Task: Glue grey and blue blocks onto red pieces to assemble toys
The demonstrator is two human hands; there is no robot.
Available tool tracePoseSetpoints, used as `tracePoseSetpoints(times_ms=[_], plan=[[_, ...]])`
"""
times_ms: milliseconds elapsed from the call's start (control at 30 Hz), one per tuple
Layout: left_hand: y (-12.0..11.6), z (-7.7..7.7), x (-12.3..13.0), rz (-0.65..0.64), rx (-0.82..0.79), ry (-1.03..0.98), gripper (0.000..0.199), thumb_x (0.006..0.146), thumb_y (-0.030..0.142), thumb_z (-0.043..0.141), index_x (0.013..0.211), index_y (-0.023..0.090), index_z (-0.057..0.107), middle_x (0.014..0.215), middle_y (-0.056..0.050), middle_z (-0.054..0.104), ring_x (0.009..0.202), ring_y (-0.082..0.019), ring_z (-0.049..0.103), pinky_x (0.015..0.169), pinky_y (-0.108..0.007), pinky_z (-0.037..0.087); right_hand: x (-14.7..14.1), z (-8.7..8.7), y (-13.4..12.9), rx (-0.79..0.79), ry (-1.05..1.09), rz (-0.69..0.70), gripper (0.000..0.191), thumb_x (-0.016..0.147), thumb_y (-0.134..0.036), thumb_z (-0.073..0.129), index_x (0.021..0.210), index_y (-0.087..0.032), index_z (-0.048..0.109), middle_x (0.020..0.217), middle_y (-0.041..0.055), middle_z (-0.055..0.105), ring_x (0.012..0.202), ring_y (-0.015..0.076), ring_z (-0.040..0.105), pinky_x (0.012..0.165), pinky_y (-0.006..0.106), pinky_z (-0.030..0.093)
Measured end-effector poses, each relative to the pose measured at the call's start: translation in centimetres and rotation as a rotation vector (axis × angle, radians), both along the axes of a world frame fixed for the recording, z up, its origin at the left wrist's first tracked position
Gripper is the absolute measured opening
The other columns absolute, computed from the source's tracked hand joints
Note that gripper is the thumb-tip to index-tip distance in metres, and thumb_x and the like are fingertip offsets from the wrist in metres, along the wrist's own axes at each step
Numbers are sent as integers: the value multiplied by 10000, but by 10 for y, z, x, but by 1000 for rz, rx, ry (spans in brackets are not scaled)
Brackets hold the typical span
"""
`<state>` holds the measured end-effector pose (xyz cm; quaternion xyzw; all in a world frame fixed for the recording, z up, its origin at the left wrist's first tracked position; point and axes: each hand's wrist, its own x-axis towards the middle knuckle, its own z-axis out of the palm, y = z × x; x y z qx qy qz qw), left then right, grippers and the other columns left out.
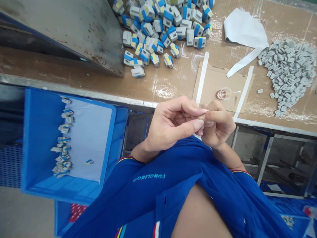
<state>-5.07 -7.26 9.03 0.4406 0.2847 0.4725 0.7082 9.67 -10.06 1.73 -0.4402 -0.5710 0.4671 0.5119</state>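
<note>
My left hand point(174, 122) and my right hand point(218, 124) meet in front of my chest, at the table's near edge. Fingertips of both are pinched together, and whatever lies between them is hidden by the fingers. Beyond them, a cardboard sheet point(210, 82) is held by two white tape strips. On it sits a small clear round cup point(225, 93) with reddish-brown contents and a cotton swab point(234, 92) across it. A pile of small grey plastic pieces point(292, 72) lies to the right. Grey, blue and yellow plastic blocks point(151, 46) are heaped at the back.
A blue crate point(112, 132) at the left holds several blocks along one side on a white sheet. A metal chute point(81, 33) juts over the table from the left. White cloth point(244, 26) lies at the back right. Metal framing point(266, 158) stands below the table.
</note>
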Motion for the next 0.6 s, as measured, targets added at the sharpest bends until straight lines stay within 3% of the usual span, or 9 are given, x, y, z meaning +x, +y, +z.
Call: tracePoseSetpoints(times_ms=[133,300,600], plan=[[0,-2,-1,-7,-19,12,309,887,442,921,934,204,730,820,-10,775,620,-136,746,564,-276,639,-2,-4,0,199,117,-111,327,1041,-634,631,962,-340,751,676,-10,575,568,163,601,584,383,604],[0,-3,-1,-29,-43,-3,290,888,426,922,948,205,743,838,-12,792,640,-142,758,575,-280,646,-1,-6,-2,58,41,-82,401,1011,-700,656,928,-316,732,692,3,595,626,181,646,642,395,635],[2,-1,0,-47,-61,-9,317,864,444,944,965,212,751,806,-6,778,665,-157,771,619,-310,671,-5,-11,2,173,49,-129,392,1020,-719,585,973,-352,716,726,-3,602,556,181,614,556,383,584]])
